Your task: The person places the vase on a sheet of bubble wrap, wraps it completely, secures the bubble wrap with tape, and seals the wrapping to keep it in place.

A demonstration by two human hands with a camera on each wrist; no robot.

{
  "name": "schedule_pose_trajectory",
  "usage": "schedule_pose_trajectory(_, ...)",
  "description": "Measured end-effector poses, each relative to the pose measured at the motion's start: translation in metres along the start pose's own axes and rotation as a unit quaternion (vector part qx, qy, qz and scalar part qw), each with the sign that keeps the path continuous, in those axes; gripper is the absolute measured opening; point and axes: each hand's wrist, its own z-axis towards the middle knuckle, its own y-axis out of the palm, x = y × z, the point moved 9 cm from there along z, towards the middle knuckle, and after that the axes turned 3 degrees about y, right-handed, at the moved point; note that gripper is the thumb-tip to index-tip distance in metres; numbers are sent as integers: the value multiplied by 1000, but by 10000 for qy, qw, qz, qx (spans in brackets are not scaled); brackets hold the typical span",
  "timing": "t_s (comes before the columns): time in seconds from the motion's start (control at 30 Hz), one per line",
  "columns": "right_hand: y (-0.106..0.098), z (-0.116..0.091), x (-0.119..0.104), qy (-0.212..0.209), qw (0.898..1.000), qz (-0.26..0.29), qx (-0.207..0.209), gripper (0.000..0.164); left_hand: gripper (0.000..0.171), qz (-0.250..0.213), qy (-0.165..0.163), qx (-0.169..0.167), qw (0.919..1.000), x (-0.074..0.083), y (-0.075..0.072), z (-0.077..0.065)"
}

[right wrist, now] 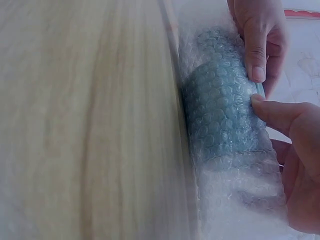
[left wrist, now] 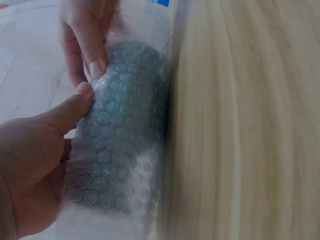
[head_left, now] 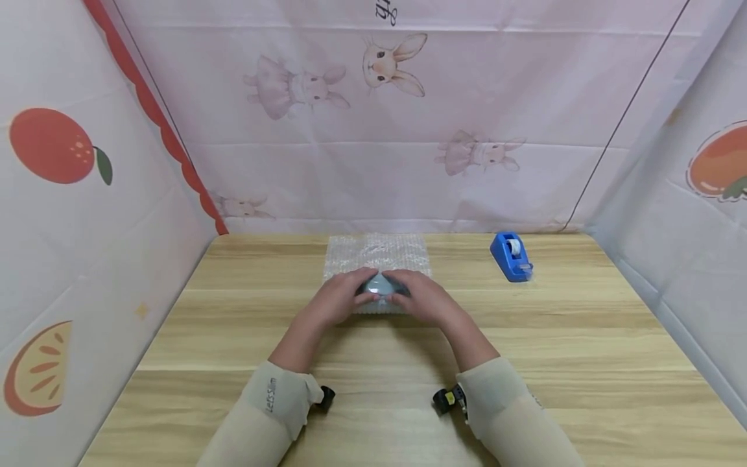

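A smooth, rounded blue-green object (head_left: 379,284) lies partly rolled in clear bubble wrap (head_left: 376,250), its exact kind hidden by the wrap. My left hand (head_left: 341,297) grips its left side, thumb in front and fingers over the far side. From the right, my right hand (head_left: 425,298) holds it the same way, the thumb tips close together. Both wrist views show the bubbled layer (left wrist: 125,107) covering the near face, with the thumbs pinching along its upper edge. Flat wrap spreads out behind the roll toward the back wall.
To the right, near the table's back edge, stands a blue tape dispenser (head_left: 511,257) with a roll of clear tape. The wooden table (head_left: 583,363) meets fabric walls on the left, back and right. Dark wrist cameras (head_left: 448,400) sit at the sleeve cuffs.
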Motion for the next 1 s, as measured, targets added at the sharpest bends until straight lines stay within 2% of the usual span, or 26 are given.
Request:
schedule_pose_trajectory(0.3,3,-4,-1,96,9996,93,-263,52,52,-111,-146,-256,9995,-1,4,-4)
schedule_pose_trajectory(0.5,5,-12,0,196,9989,13,-421,51,55,-112,-238,-595,9979,3,7,-8)
schedule_pose_trajectory(0.7,5,-17,2,356,9978,67,-555,49,56,-315,-339,-885,9950,7,7,-10)
schedule_pose_trajectory(1.0,0,-18,0,340,9968,-175,-705,51,56,-484,-409,-1158,9912,7,4,-8)
